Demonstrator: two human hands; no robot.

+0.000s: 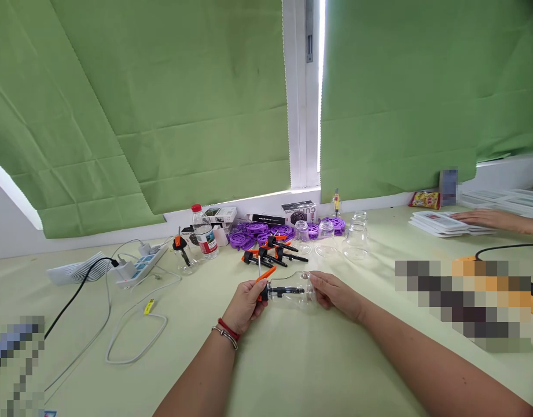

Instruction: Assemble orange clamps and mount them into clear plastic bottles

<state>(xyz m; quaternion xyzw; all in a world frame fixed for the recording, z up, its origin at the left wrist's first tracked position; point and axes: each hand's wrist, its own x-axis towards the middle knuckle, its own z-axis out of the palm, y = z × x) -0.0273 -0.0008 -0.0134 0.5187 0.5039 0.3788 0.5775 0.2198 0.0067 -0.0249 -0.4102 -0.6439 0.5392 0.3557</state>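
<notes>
My left hand [249, 301] is closed round a black cap with an orange lever [266, 273], at the neck of a clear glass bottle [287, 299]. The bottle lies sideways above the table, and a black tube [287, 291] from the cap runs inside it. My right hand [331, 291] grips the bottle's wide base end. Just beyond my hands lie several loose black-and-orange caps with tubes [268, 256]. Behind them stand clear glass bottles [327, 240] without caps. To the left, another glass bottle with a black-and-orange cap [179, 243] is upright.
Purple plastic parts [249, 234] and small boxes [298, 213] line the wall. A red-capped water bottle [205, 237] stands near a power strip [142, 266] with loose cables. On the right, another person's hand [478, 218] rests on stacked white papers [437, 225].
</notes>
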